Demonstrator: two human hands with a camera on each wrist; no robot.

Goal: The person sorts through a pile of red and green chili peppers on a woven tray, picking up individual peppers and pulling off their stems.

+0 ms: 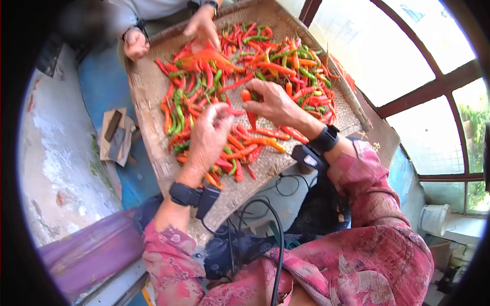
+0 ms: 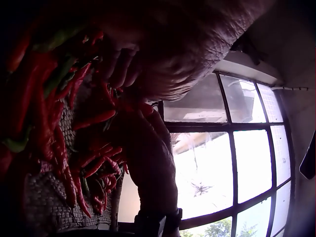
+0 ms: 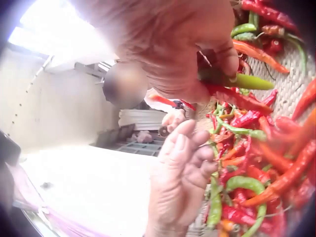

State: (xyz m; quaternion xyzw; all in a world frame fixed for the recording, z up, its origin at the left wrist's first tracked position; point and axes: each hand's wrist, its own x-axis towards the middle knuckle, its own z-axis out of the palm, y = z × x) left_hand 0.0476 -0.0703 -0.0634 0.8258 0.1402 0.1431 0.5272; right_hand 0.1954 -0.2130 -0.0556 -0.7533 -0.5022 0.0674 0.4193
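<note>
Red, orange and green chili peppers (image 1: 265, 133) lie in a loose heap on a woven tray (image 1: 153, 109). Over the middle of the heap, my right hand (image 1: 275, 104) pinches chilies between thumb and fingers. In the right wrist view these are a yellow-green chili (image 3: 254, 81) and a red chili (image 3: 242, 100) right beneath it. My left hand (image 1: 208, 135) hovers over the near left part of the heap. Its fingers are loosely bent, and the right wrist view shows no chili in the palm. The left wrist view is dark.
Across the tray, another person's hands (image 1: 203, 28) reach over the far edge, near a blurred red-orange patch. Black cables (image 1: 278, 224) hang below the near edge. Windows (image 1: 377, 51) line the right side. Wooden pieces (image 1: 116, 135) lie at the left, and a white bucket (image 1: 434, 219) stands lower right.
</note>
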